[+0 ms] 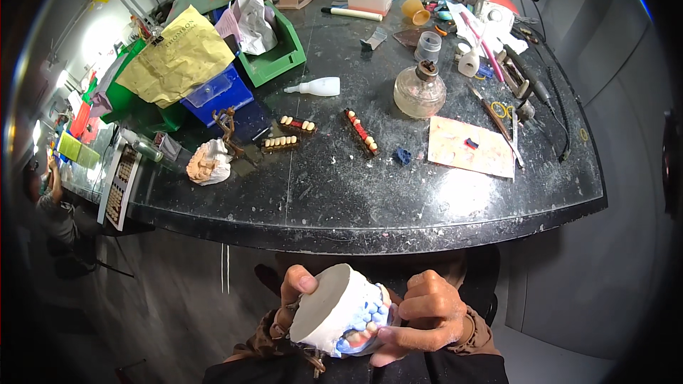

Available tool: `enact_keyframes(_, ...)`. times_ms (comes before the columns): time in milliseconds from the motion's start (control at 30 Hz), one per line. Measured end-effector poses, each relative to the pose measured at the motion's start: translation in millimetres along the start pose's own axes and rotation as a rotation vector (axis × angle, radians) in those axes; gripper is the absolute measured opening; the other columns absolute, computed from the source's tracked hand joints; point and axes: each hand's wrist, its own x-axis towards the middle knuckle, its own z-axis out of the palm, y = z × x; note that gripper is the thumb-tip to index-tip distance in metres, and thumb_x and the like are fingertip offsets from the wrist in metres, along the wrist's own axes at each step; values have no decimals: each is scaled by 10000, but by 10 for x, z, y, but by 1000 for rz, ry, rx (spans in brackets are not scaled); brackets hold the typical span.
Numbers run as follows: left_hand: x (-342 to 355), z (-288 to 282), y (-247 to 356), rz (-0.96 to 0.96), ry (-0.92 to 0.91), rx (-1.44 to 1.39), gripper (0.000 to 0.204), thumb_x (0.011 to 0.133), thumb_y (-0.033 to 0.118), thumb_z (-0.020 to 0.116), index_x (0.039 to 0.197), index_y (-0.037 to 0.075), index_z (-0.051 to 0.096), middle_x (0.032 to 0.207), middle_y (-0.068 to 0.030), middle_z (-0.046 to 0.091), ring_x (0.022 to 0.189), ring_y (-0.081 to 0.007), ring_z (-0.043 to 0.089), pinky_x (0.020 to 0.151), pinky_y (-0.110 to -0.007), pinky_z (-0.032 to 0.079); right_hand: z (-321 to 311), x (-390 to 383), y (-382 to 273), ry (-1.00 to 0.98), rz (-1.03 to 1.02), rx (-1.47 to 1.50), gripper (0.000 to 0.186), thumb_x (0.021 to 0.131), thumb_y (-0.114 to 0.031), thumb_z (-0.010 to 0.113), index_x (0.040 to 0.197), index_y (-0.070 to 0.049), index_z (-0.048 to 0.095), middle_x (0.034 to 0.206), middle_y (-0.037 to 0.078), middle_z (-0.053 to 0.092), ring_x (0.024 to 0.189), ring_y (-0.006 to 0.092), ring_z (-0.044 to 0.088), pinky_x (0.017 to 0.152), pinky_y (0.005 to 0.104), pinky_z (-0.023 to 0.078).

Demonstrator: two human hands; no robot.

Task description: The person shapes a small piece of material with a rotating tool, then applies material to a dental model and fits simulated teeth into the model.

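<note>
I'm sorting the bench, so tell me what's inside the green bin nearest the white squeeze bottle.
Crumpled white paper sits in the green bin, with pinkish paper beside it. Whatever lies beneath is covered and cannot be seen.

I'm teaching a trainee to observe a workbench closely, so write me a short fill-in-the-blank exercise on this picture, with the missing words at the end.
1. The person's ____ hand has its thumb against the white plaster cast.
2. The open bin holding crumpled white paper is ____ in colour.
3. The small white squeeze bottle lies on its ____ on the dark bench.
4. Near the bench's middle, the short strips set with teeth number ____.

Missing words: left; green; side; three.
</note>
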Motion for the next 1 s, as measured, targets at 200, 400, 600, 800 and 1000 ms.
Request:
enact_keyframes(200, 6, -3, 1, -5, -4, -6, 1237, 501, 705, 617, 1256, -183, 205, 961, -218, 515, 867, -254, 555, 726, -338, 470, -11, 12, -23, -18, 4, -26, 294, 637, -345, 785, 853, -179, 676, 704, -7, 516, 548, 107, 473, 449, 224, 367)
enact_keyframes(400, -2, -13, 1, -5, -6, -11, 1241, 498, 712, 617, 1256, -182, 206, 962, -216, 517, 865, -251, 555, 725, -337, 470, 3, -5, -10, -16, -3, -16, 299, 632, -352, 786, 850, -181, 673, 699, -9, 511, 552, 105, 471, 446, 224, 364)
enact_keyframes(600, -12, -6, -5, -12, -12, -19, 1245, 496, 718, 616, 1256, -180, 207, 963, -215, 519, 863, -248, 556, 725, -335, 469, 7, -29, -26, -5, -8, -4, 304, 635, -347, 786, 850, -168, 669, 687, -8, 503, 555, 108, 472, 450, 227, 365)
enact_keyframes(800, -3, 23, -11, -26, -20, -37, 1250, 493, 724, 616, 1256, -179, 208, 964, -214, 520, 860, -245, 556, 725, -333, 469, -7, -33, -33, -28, -31, 2, 381, 611, -368, 797, 869, -142, 629, 706, -1, 479, 566, 121, 466, 474, 248, 369)
enact_keyframes(1000, 18, 33, -30, -44, -30, -57, 1254, 491, 730, 615, 1256, -177, 209, 965, -213, 522, 858, -242, 556, 724, -331, 469, -53, -68, -75, -91, 56, 139, 474, 561, -386, 825, 860, -112, 579, 726, 6, 468, 613, 135, 480, 532, 272, 376)
